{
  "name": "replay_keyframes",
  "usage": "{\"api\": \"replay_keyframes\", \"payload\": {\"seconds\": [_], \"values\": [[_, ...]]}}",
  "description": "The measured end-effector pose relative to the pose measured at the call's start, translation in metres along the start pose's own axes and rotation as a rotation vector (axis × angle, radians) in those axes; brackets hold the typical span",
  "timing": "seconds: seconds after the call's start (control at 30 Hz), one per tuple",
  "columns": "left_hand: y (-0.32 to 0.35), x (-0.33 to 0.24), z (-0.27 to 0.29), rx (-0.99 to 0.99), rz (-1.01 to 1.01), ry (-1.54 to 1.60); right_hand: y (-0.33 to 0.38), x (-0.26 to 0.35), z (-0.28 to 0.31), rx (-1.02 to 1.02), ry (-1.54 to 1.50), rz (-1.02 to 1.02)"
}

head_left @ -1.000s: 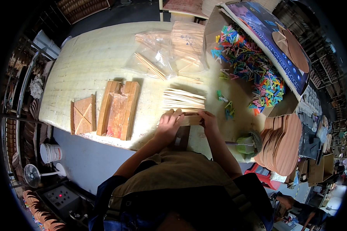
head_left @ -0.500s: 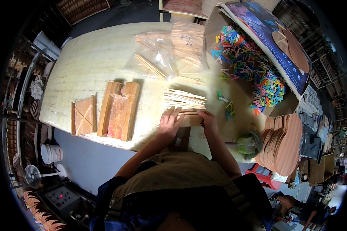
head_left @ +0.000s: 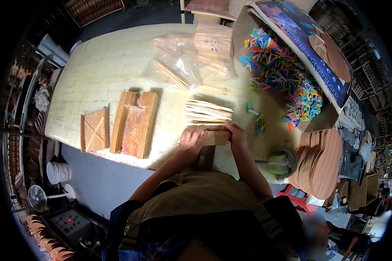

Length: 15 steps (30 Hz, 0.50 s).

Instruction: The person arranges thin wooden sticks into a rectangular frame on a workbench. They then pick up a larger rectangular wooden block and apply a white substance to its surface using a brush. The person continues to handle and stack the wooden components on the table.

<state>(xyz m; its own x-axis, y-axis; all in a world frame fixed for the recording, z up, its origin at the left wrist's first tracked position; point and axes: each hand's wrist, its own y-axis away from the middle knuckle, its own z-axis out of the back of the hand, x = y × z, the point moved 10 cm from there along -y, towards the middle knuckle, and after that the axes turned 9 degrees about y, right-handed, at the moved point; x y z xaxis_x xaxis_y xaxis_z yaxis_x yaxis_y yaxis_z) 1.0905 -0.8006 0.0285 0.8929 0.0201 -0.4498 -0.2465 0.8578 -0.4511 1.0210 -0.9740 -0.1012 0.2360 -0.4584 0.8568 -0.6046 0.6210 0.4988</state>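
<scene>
My left hand (head_left: 191,139) and my right hand (head_left: 236,134) grip the two ends of a small stack of wooden strips (head_left: 216,138) at the table's near edge. The stack's near face is pale and a browner strip lies along its far side. Fingers of both hands are bent round its ends; the thumbs are partly hidden. Just beyond my hands lies a loose pile of thin pale wooden sticks (head_left: 208,111). Under the stack, a dark brown wooden piece (head_left: 204,157) sticks out toward me.
A grooved wooden block (head_left: 134,124) and a wooden tray with crossed sticks (head_left: 94,130) lie left. Plastic bags of sticks (head_left: 211,48) lie farther back. To the right are a carton (head_left: 298,48) of colourful small clips (head_left: 287,78), a green container (head_left: 279,164) and stacked curved wooden boards (head_left: 318,163).
The stack in my hands has tilted, so more of its pale face shows below the brown strip. Both hands have shifted slightly. The loose sticks look unmoved.
</scene>
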Motion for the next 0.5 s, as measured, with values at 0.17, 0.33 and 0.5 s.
{"api": "replay_keyframes", "payload": {"seconds": [0.17, 0.33, 0.5], "values": [[0.000, -0.001, 0.001, -0.025, 0.030, -0.092, 0.017, 0.011, 0.002, -0.053, 0.161, -0.050], [-0.001, -0.001, -0.003, 0.017, 0.054, -0.101, 0.015, 0.003, 0.013, -0.066, 0.285, -0.013], [-0.003, 0.001, 0.001, 0.024, 0.022, 0.009, 0.017, 0.000, 0.005, -0.050, 0.075, -0.093]]}}
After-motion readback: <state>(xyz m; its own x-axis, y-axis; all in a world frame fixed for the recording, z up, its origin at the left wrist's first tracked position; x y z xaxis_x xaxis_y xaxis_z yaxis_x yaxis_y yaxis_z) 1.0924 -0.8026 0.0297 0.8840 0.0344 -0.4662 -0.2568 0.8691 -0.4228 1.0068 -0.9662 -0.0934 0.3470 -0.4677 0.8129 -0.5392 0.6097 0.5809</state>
